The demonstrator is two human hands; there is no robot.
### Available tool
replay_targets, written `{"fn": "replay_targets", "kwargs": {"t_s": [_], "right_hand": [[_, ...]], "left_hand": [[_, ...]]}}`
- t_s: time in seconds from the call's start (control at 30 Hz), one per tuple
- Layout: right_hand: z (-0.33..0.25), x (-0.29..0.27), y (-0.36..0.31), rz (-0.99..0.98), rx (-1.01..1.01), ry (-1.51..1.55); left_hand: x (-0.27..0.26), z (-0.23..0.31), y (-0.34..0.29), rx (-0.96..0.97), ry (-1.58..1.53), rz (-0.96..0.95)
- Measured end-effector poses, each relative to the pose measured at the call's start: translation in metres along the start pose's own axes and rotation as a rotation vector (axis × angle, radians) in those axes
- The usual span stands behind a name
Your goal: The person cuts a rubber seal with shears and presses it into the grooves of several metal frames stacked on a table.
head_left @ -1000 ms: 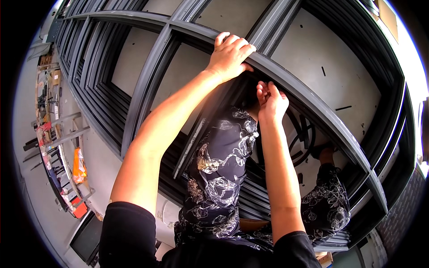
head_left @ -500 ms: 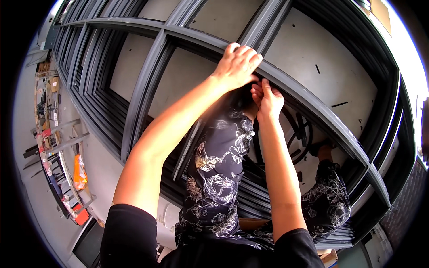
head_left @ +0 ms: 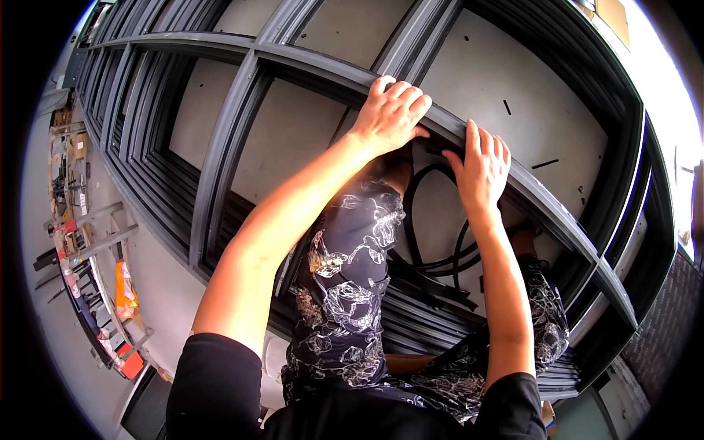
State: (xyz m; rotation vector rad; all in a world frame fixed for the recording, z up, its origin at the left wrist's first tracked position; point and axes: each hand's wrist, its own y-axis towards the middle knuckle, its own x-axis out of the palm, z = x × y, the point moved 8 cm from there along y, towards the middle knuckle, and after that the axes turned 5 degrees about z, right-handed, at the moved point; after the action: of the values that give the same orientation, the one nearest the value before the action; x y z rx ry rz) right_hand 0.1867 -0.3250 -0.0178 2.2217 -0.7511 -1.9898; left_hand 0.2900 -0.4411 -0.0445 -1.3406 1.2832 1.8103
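A long dark grey metal frame bar (head_left: 551, 206) crosses the view from upper left to lower right. My left hand (head_left: 391, 117) is closed over this bar near the middle of the view, fingers on top and thumb below. To its right, my right hand (head_left: 484, 163) hooks its fingers over the same bar, with the thumb on the near side. A thin black flexible strip (head_left: 408, 213) hangs in loops below the bar, between my legs. Its upper end near my hands is shadowed, and I cannot make out whether either hand touches it.
Stacked grey window-like frames (head_left: 220, 169) surround my legs. Small black scraps (head_left: 545, 163) lie on the pale floor (head_left: 506, 73) inside them. At the left stands a rack (head_left: 95, 308) with tools, an orange bag (head_left: 125, 290) and a red box (head_left: 132, 364).
My right hand has moved right along the bar, from close beside my left hand, and its fingers now reach over the top. My left hand stays on the bar. The view has shifted slightly.
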Motion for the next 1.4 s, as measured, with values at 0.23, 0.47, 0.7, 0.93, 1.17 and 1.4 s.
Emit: {"fn": "replay_targets", "kwargs": {"t_s": [0.23, 0.47, 0.7, 0.93, 1.17, 1.4], "right_hand": [[-0.002, 0.013, 0.001, 0.079, 0.009, -0.002], [-0.003, 0.015, 0.005, 0.001, 0.061, -0.044], [0.0, 0.021, 0.01, -0.136, 0.084, -0.009], [0.02, 0.016, 0.003, -0.183, -0.039, 0.045], [0.018, 0.022, 0.004, -0.19, -0.028, 0.063], [0.012, 0.021, 0.004, -0.104, -0.055, 0.021]], "left_hand": [[-0.002, 0.006, -0.01, 0.0, 0.003, 0.138], [-0.001, 0.007, -0.003, -0.065, -0.025, 0.097], [-0.002, 0.004, 0.0, -0.088, -0.001, 0.067], [0.0, -0.003, -0.003, -0.035, -0.047, 0.049], [-0.001, 0.004, -0.004, -0.058, 0.009, 0.096], [0.002, 0.0, -0.004, -0.092, 0.007, 0.1]]}}
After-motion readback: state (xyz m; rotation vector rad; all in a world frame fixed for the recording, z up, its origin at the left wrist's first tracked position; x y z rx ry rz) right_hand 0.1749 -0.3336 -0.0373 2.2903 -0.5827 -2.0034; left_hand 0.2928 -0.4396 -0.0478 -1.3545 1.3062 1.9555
